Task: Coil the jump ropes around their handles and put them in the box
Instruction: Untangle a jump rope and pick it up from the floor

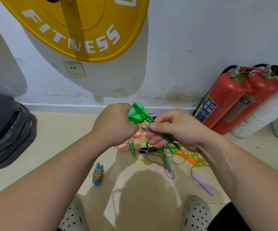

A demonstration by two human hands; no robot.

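Left hand (116,124) fisted round green handles (137,115), frame centre; right hand (173,130) at its 3 o'clock pinches green cord (148,119) taut. Cord likely light, slick, springy: keep tension, grip near handles or turns spring loose. Loose rope tangle (153,152) at 6 o'clock of hands; wound blue bundle (98,174) at 7. Beige floor (59,139), scuffed white wall (185,47); fire extinguishers (226,100) at 2 o'clock. Box not in view.

Bright even indoor light, soft shadow on floor (140,189), fisheye-curved edges, mild blur.
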